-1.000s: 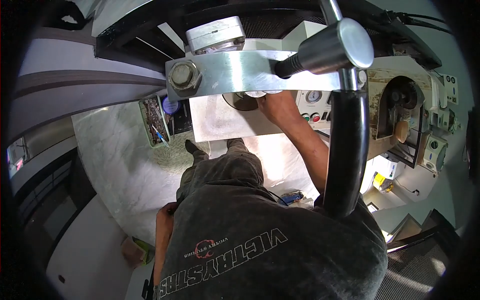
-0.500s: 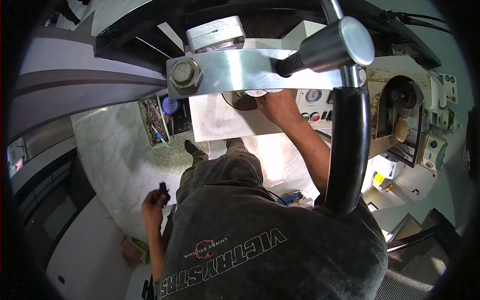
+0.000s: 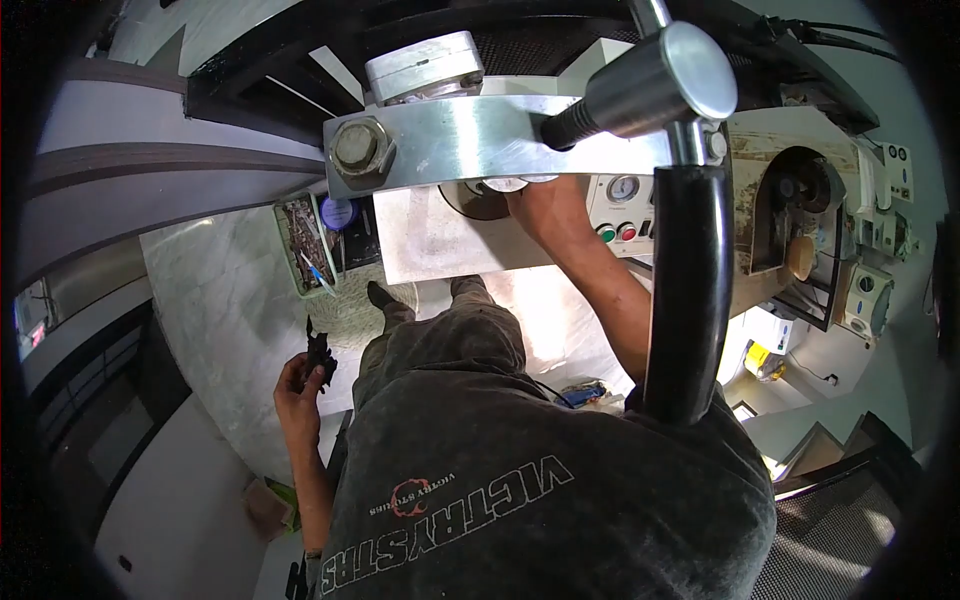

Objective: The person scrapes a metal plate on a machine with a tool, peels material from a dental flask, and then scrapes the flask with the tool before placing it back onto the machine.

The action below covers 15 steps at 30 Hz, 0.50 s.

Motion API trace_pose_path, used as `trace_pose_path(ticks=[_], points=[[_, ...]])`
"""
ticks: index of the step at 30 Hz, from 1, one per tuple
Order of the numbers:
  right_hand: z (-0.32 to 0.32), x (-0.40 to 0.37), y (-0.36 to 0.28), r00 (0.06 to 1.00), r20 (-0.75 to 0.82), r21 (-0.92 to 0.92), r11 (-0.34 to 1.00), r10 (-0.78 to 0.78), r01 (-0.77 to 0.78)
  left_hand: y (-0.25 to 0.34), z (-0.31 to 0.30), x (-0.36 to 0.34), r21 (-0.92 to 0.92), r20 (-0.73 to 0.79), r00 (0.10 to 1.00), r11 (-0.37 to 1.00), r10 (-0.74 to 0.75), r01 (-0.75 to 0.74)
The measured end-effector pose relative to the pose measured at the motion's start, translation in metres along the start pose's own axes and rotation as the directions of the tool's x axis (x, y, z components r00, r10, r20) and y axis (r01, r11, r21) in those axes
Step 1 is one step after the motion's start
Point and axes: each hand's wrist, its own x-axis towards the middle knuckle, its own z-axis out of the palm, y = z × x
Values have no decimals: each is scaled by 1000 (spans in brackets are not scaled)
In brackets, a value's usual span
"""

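Observation:
A dark, crumpled piece [image 3: 320,360] is held between the thumb and fingers of my left hand [image 3: 297,387], out to the left of my body. My right hand [image 3: 545,212] reaches up under a thick metal bar [image 3: 470,140], beside the round opening [image 3: 470,200] in a white machine panel [image 3: 415,240]. The bar hides the fingertips of that hand, so what they touch does not show. Right of the hand are a gauge [image 3: 623,188] and green and red buttons [image 3: 627,233].
A black lever handle [image 3: 688,300] hangs close in front at the right. A large bolt [image 3: 357,147] sits on the bar's left end. On the left stand a tray of scraps [image 3: 303,245] and a blue-lidded tub [image 3: 338,211]. Another machine [image 3: 790,210] is at the right.
My left hand has turned and moved slightly up and left, and more of the dark piece shows. My right hand stays under the bar. The view has shifted a little.

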Motion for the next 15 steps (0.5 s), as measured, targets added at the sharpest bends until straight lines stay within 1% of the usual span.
trace_pose_path(ticks=[1,3,4,6,7,8,9,10,11,12,13,14,15], points=[[0,0,1,1000,-1,-1,1000,2,-2,-1,0,0,1,2,1000,1000,0,0],[-2,2,5,987,51,13,988,151,-152,-2,1,0,-6,10,1000,1000,-8,8],[-3,1,3,987,48,11,988,151,-151,0,2,0,-7,12,1000,1000,-6,6],[-3,-3,-4,970,114,-136,970,216,-200,6,3,-2,4,6,1000,1000,-19,19],[-5,-3,-5,997,59,-197,980,49,-36,4,4,0,5,8,1000,1000,-18,18],[-9,0,-8,997,57,-198,979,50,-37,1,6,3,-145,11,998,988,-54,55],[-15,3,-14,977,92,-237,957,191,-165,-1,8,6,-290,20,996,953,-89,91],[-20,4,-19,936,121,-279,916,331,-288,-2,10,9,-289,23,996,953,-87,90],[-25,-2,-23,967,68,-163,959,246,-232,-3,12,12,-402,76,994,909,-85,108],[-25,-9,-27,968,64,-162,960,242,-229,-2,12,17,-509,126,989,851,-72,127],[-24,-18,-32,964,-138,12,973,229,-230,16,20,14,-528,133,988,839,-72,132],[-20,-27,-36,911,-333,185,964,245,-191,19,22,17,-560,128,987,814,-98,153],[-21,-41,-30,912,-357,212,969,200,-130,15,22,22,-587,146,986,795,-84,155]])
